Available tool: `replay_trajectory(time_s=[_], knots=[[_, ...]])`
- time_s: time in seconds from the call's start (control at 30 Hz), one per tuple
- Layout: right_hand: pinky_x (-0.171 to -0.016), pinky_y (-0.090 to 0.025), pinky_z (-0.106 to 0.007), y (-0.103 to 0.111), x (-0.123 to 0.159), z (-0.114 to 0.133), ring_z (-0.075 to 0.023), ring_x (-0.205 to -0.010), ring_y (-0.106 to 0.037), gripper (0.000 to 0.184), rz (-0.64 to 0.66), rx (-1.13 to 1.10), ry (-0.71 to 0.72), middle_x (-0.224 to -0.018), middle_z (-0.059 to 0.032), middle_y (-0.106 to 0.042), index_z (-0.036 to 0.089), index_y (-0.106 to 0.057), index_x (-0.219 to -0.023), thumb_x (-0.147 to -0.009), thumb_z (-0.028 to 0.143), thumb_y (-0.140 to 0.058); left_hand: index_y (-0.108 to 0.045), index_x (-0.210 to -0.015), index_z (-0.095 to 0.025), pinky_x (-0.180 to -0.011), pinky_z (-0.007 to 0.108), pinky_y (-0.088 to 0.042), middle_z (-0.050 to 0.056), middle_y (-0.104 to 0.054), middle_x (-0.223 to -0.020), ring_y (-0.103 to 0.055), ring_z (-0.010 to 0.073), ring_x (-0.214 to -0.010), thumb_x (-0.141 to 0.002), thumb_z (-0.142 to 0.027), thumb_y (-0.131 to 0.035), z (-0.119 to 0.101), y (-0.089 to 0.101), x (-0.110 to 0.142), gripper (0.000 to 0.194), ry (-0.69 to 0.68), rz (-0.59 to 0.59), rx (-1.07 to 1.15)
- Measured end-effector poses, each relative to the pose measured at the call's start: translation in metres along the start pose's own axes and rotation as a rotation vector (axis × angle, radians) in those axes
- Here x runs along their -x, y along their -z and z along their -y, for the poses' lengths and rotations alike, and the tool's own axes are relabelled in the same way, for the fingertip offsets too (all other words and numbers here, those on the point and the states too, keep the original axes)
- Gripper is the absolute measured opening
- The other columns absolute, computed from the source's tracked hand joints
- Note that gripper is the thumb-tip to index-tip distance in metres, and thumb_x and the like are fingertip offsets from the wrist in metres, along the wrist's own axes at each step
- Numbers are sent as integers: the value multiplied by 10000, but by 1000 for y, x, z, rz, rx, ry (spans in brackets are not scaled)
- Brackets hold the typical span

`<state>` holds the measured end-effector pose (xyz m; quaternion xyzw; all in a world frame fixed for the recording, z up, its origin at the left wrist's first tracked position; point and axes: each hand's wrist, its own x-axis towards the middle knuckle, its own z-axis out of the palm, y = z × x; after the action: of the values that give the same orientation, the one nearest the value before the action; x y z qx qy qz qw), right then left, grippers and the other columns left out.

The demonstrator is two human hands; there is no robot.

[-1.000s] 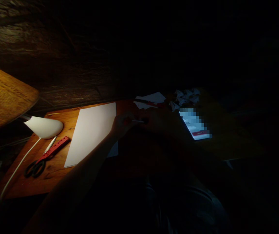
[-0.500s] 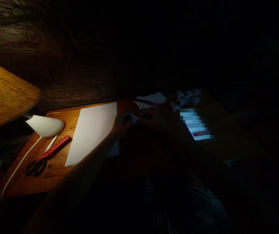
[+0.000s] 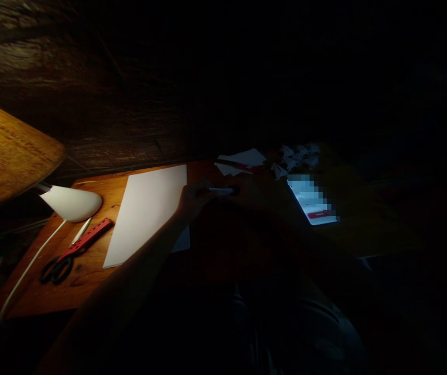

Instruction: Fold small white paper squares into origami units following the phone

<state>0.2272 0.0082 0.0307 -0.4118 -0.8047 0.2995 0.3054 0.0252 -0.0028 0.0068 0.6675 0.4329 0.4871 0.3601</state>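
Note:
Over the middle of the table, my left hand (image 3: 194,197) is closed on one end of a small folded piece of paper (image 3: 220,191). My right hand (image 3: 245,194), very dark, meets the paper's other end with its fingers closed round it. The paper shows as a narrow pale strip between the two hands. To the left, partly under my left forearm, lies a stack of white paper sheets (image 3: 149,208). Beyond my hands are some paper pieces (image 3: 246,157) with a dark and red tool (image 3: 234,165) across them, its kind hard to make out.
Scissors (image 3: 57,268), a red perforated strip (image 3: 90,237) and a white lamp (image 3: 75,202) with a cord are at the left of the wooden table (image 3: 78,291). A lit phone or tablet (image 3: 309,200) lies right, below several folded paper shapes (image 3: 299,156). Much is in darkness.
The folded paper has turned from a pointed triangular shape to a thin strip held level. My right hand has come slightly closer to my left one.

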Motion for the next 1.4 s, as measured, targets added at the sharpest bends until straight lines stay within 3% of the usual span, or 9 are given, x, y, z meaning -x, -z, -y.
replay_trajectory(time_s=[0.17,0.5,0.83,1.0,1.17,1.4], knots=[[-620,-372,-245,-2,-2,-5,-152,-696,-583,109,-20,-15,16,-782,-50,-712,130,-758,-815,-756,218,-732,-616,-674,-188,-662,264,-457,14,-643,-768,-590,149,-732,-686,-380,-809,-2,-3,2,272,17,-67,72],[-570,-355,-233,-5,-4,-14,-134,-637,-564,141,-10,-64,22,-740,-33,-693,133,-735,-760,-756,272,-705,-621,-595,-173,-637,256,-433,2,-591,-690,-554,119,-675,-668,-211,-804,-5,-2,0,201,14,-47,267],[-597,-424,-247,9,4,16,-183,-715,-642,220,25,-88,-104,-791,-55,-743,141,-763,-825,-787,356,-734,-554,-579,-173,-607,232,-410,-18,-540,-660,-510,98,-643,-608,-142,-762,-6,-6,-1,213,88,-110,445],[-595,-456,-248,-2,1,8,-173,-699,-629,287,8,-239,-160,-811,-70,-740,147,-724,-838,-775,426,-754,-542,-595,-179,-599,233,-413,-20,-546,-646,-517,97,-624,-640,-184,-733,-7,-8,-1,197,121,-158,425],[-575,-409,-226,-6,-2,3,-127,-651,-534,285,-77,-237,-167,-691,-24,-628,168,-585,-665,-817,391,-677,-553,-629,-190,-591,240,-425,-16,-567,-642,-534,106,-609,-689,-209,-710,1,-4,-1,169,139,-182,319],[-590,-409,-243,-7,-4,-3,-144,-671,-527,311,-94,-278,-155,-662,-14,-591,183,-551,-632,-803,414,-673,-644,-701,-173,-600,259,-429,4,-619,-647,-563,134,-629,-740,-311,-710,5,-1,-1,158,140,-77,113]])
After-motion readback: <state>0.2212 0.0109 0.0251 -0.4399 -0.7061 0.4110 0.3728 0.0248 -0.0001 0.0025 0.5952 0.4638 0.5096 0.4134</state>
